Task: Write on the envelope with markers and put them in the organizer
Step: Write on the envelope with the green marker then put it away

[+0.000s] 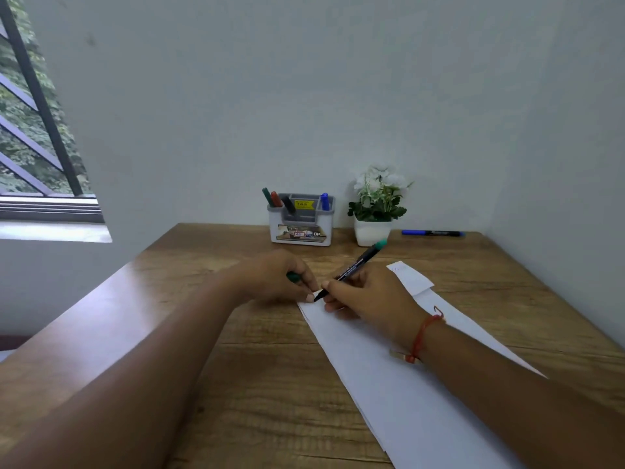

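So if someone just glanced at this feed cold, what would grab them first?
The two hands meeting mid-desk: the right hand holds a green-capped marker tip-down at the corner of the long white envelope, the left hand pinning that corner. Behind them, by the wall, stand the marker-filled organizer and a white-flowered plant.

A single head-worn wide-angle camera looked forward and down from above the person's forearms, close over the wooden bench (257, 384), facing the corner wall (304, 96) behind it, with a barred window (37, 130) at the left edge.
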Available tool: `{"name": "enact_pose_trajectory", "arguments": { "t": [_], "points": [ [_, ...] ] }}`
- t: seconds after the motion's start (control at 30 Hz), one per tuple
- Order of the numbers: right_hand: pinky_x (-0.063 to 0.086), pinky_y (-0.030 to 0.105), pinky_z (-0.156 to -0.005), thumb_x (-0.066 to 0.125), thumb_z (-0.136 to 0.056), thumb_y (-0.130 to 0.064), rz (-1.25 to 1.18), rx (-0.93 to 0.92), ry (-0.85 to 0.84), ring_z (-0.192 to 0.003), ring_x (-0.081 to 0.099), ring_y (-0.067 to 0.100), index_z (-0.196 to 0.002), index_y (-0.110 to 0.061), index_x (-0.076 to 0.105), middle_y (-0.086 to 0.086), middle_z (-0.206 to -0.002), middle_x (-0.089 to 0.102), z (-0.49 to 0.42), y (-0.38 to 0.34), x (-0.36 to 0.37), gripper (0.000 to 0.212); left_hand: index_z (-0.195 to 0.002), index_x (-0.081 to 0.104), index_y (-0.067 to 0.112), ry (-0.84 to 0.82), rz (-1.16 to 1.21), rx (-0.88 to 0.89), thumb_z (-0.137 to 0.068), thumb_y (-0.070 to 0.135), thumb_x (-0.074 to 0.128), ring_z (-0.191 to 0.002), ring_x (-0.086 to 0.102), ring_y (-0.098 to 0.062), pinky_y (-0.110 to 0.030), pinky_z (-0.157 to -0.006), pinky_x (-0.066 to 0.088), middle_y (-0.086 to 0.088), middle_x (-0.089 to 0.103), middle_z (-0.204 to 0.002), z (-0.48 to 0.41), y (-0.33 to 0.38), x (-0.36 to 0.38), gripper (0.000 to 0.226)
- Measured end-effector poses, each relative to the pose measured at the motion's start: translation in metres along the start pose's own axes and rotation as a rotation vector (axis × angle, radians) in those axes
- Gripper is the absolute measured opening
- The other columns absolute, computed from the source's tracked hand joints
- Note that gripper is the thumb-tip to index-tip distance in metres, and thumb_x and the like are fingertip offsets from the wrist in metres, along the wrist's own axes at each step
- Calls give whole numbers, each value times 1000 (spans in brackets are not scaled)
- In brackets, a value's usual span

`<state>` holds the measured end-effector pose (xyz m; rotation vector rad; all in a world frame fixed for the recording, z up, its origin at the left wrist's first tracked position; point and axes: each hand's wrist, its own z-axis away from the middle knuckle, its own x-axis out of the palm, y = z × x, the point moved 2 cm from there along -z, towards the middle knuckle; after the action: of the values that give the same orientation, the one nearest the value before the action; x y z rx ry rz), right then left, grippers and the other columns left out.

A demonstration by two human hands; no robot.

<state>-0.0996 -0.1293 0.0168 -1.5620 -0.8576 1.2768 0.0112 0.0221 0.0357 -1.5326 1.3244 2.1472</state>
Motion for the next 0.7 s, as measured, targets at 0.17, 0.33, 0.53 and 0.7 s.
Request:
{"name": "enact_pose_trajectory", "arguments": {
  "t": [0.17,0.33,0.53,0.7],
  "points": [
    [62,32,-80,70,-89,-23,75,-6,-15,-80,76,16,-97,-15,76,4,-79,79,0,4,3,13,-104,75,27,-37,65,-16,-83,24,76,-83,55,-6,-21,-67,40,12,66,-92,-2,-2,1,22],
    [62,37,-82,70,-86,-22,134,-9,-22,-83,76,19,-94,-14,77,3,-79,79,-3,7,5,13,-105,75,27,-57,100,-21,-84,21,75,-88,57,-9,-22,-71,42,10,68,-96,-3,-6,1,21],
    [61,42,-83,71,-84,-28,206,-23,0,-80,75,18,-88,-17,78,2,-77,78,-4,9,6,14,-108,73,27,-82,91,-34,-84,19,74,-81,54,-6,-22,-68,39,14,63,-87,-3,-5,0,25],
    [60,37,-77,70,-85,-24,202,-15,7,-72,73,19,-82,-11,78,4,-75,78,-6,6,4,15,-104,74,26,-67,130,-31,-82,18,76,-79,54,-4,-20,-67,39,16,63,-83,-3,-5,1,23]
  ]
}}
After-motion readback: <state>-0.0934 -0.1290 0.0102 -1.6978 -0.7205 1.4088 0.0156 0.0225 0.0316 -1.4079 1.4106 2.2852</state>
